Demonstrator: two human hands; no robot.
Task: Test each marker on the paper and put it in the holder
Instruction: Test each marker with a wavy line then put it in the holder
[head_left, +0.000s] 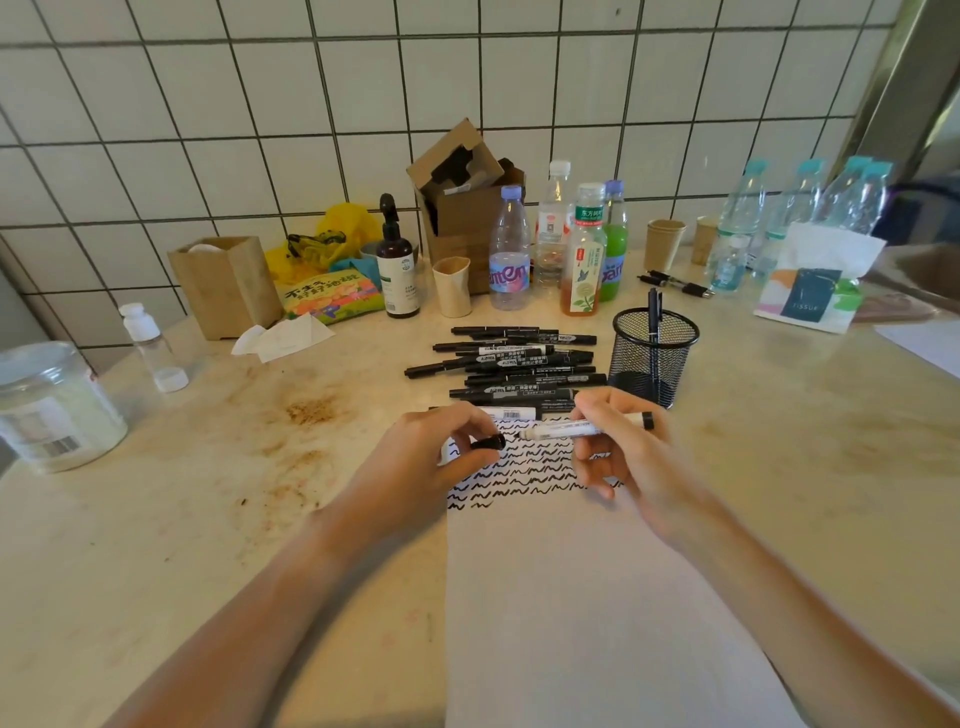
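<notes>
Holder (653, 358) with one marker (654, 316)

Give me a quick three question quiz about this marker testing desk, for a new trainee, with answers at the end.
1. True or false: the mesh holder already has a pen standing in it.
2. What does the left hand pinch? A) cap B) bottle C) tissue
3. Fill in: the right hand holds a white ____ over the paper.

Key: 1 true. 2 A, the black cap. 3 marker, uncapped, tip toward the left hand.
</notes>
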